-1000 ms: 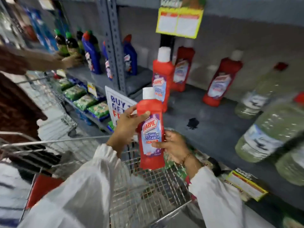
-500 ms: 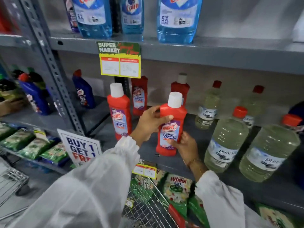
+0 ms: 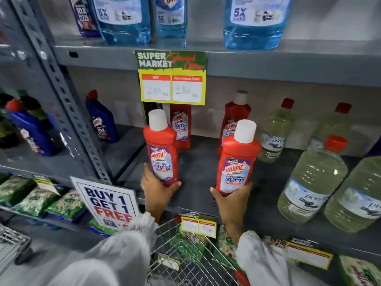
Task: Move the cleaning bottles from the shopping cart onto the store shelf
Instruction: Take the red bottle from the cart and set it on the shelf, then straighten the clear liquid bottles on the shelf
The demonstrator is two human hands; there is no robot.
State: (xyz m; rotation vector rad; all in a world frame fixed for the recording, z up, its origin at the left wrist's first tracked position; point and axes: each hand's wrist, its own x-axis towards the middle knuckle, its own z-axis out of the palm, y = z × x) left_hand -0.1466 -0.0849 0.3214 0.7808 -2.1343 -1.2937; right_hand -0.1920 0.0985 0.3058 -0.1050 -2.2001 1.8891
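Two red Harpic bathroom cleaner bottles with white caps stand upright near the front of the grey store shelf point(image 3: 195, 168). My left hand point(image 3: 157, 193) grips the base of the left bottle point(image 3: 161, 149). My right hand point(image 3: 233, 200) cups the base of the right bottle point(image 3: 237, 159). Two more red Harpic bottles stand behind them, one point(image 3: 182, 126) under the price card, one point(image 3: 234, 118) further right. The wire shopping cart point(image 3: 185, 259) sits below the shelf edge between my white sleeves.
Large clear bottles with red caps point(image 3: 313, 182) crowd the shelf's right side. Blue bottles point(image 3: 102, 118) stand left of the perforated upright post point(image 3: 68, 104). Blue liquid bottles point(image 3: 254, 21) fill the shelf above. A yellow price card point(image 3: 172, 79) hangs down. A "Buy 1 Get 1 Free" sign point(image 3: 107, 201) stands lower left.
I have carried the Harpic bottle from over the cart up to the shelf. My left hand has let go of it and taken hold of the neighbouring bottle on the left.
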